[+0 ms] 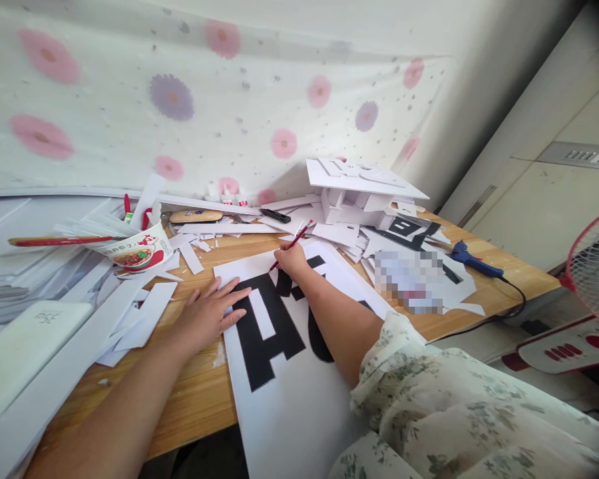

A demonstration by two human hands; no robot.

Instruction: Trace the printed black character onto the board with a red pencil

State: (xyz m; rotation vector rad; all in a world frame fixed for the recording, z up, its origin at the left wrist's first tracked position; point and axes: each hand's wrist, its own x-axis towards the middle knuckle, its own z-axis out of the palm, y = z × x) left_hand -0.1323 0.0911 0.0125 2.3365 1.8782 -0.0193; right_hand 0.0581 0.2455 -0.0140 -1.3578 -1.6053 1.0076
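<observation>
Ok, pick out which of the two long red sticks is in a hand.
The red stick held in the right hand, over the white board; the other stick juts leftward from the paper bowl, untouched.

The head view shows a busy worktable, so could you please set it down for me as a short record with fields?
Left hand: fingers spread over the left edge of the white sheet, some on a black letter-like shape
Right hand: holds a red pencil, lower end down by the black shapes
Table: wooden
Left side: printed paper bowl holding tools, among white offcuts
Far side: white model
Right side: blue glue gun on the table; red-and-white fan beyond the edge
</observation>
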